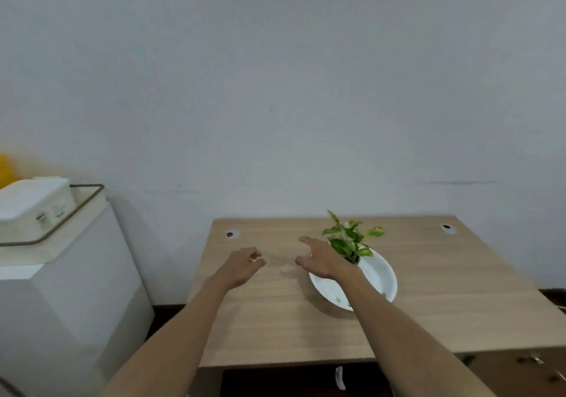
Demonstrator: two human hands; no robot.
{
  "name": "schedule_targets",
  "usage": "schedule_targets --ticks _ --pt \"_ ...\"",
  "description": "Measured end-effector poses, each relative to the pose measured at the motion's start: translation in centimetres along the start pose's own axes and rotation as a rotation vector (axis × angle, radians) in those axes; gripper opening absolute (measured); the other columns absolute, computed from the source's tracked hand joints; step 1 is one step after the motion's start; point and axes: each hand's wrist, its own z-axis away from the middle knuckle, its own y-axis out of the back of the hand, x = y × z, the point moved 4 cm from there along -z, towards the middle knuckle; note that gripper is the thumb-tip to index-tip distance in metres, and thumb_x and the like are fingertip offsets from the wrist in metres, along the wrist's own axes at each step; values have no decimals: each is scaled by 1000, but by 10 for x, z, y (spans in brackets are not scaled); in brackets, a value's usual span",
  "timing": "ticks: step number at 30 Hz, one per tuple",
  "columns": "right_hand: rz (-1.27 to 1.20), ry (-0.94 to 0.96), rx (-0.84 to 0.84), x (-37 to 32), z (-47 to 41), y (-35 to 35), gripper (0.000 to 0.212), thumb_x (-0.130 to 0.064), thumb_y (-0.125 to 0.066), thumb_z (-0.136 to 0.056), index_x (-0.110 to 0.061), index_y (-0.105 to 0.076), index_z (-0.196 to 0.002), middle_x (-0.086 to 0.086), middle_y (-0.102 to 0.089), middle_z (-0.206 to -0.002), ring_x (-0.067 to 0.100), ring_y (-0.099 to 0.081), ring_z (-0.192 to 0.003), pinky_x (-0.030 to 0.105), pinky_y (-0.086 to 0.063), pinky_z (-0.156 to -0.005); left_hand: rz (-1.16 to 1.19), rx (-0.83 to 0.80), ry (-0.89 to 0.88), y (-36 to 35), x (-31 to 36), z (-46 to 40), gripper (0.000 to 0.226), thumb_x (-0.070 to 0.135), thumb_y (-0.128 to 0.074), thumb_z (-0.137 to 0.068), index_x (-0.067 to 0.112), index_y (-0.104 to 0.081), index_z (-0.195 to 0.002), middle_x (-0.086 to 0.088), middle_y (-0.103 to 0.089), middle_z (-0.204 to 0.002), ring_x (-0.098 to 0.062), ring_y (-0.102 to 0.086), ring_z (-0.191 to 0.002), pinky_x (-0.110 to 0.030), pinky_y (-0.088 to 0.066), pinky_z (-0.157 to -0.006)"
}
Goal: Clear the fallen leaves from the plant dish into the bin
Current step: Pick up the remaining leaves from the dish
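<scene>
From the head view I see the white plant dish [384, 277] on the desk [275, 320], the small green plant [349, 238] at its far edge and bits of fallen leaves [338, 299] near its front rim. My right hand [321, 258] hovers over the dish's left edge, fingers spread and empty. My left hand [242, 263] is well left of the dish, loosely curled, holding nothing.

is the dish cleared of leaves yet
Not yet. Small green leaf bits lie in the white dish near its front rim; neither the left hand nor the right hand holds anything.
</scene>
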Motion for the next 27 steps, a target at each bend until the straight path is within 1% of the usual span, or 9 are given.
schedule_targets --ticks 3,5,6,7,10,13,20,25,27 --pt "-22 -84 -24 56 18 13 64 -40 -56 -87 -26 -36 -146 5 -45 -144 24 -41 -134 37 -35 -108 23 -38 2 -44 25 2 32 35 -59 -89 14 -65 -112 -3 -67 -112 -17 -61 -104 -25 -42 -83" --pt "-32 -142 -43 88 26 20 40 -42 -56 -85 -37 -53 -124 -1 -55 -118 23 -52 -118 39 -42 -101 53 -73 4 -72 40 5 28 33 -59 -89 13 -67 -108 -3 -68 -108 -16 -61 -100 -27 -43 -83" --pt "-42 -166 -47 104 28 22 25 -42 -56 -84 -40 -57 -109 -5 -56 -113 23 -54 -116 39 -44 -100 65 -92 13 -85 44 4 25 31 -60 -88 12 -68 -103 -3 -69 -104 -17 -62 -98 -28 -44 -83" --pt "-40 -183 -55 117 30 23 22 -39 -55 -86 -35 -58 -107 -2 -59 -117 25 -54 -119 38 -43 -101 74 -113 27 -97 45 2 23 30 -60 -88 12 -69 -98 -3 -70 -101 -17 -63 -95 -30 -45 -83" --pt "-9 -252 -97 155 36 21 49 -35 -53 -92 -21 -47 -138 6 -48 -143 24 -45 -131 33 -36 -106 48 -172 64 -125 46 -8 20 30 -58 -85 14 -67 -78 -1 -68 -81 -19 -62 -82 -31 -45 -73" --pt "13 -313 -143 192 33 17 52 -37 -53 -92 -22 -44 -141 6 -45 -146 22 -47 -129 31 -40 -102 54 -190 103 -145 48 -27 23 29 -56 -86 19 -60 -65 3 -58 -68 -13 -53 -66 -27 -38 -61" --pt "45 -384 -224 247 3 -3 51 -36 -51 -93 -21 -43 -141 9 -46 -144 23 -49 -127 31 -41 -102 314 -82 398 -200 48 -69 28 28 -50 -91 16 -47 -66 -2 -51 -70 -24 -50 -73 -31 -33 -63" --pt "44 -381 -217 278 -30 -11 49 -32 -51 -93 -20 -45 -140 4 -46 -146 22 -45 -131 34 -38 -108 443 -84 542 -251 31 -108 25 19 -51 -89 3 -67 -100 -14 -69 -98 -33 -63 -91 -36 -49 -75" --pt "67 -380 -195 288 -42 -13 48 -31 -50 -94 -20 -45 -140 2 -46 -147 21 -42 -134 32 -35 -110 537 -65 645 -262 23 -119 25 16 -52 -88 4 -67 -103 -15 -70 -97 -33 -66 -87 -42 -55 -74"
